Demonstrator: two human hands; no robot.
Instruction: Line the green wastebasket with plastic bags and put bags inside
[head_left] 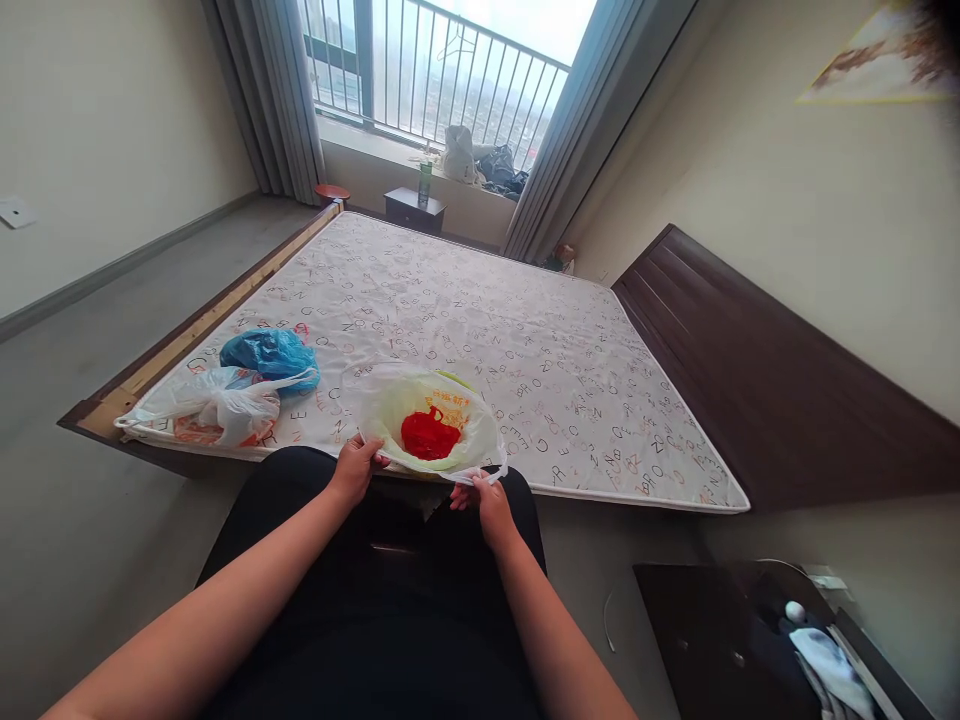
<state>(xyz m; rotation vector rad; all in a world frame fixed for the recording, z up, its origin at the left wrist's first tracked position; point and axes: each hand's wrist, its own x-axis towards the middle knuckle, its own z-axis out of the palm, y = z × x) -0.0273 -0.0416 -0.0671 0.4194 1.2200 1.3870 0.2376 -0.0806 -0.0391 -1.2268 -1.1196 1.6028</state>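
Observation:
A white plastic bag (480, 440) stands with its mouth open at the near edge of the mattress (480, 310). Something bright red (431, 432) lies inside it; its kind I cannot make out. My left hand (356, 468) pinches the bag's rim on the left side. On the right, my right hand (484, 500) grips the rim near a handle, thumb on top and some fingers beneath. To the left on the mattress lie a blue plastic bag (271, 355) and a tied white plastic bag (225, 405) with orange showing through.
A dark headboard (772, 380) rises at the right, and a wooden bed frame edge (217, 310) runs along the left. A dark nightstand (697, 630) with a cloth on it stands at lower right. Beyond the bed are a small table (414, 208), curtains and a window.

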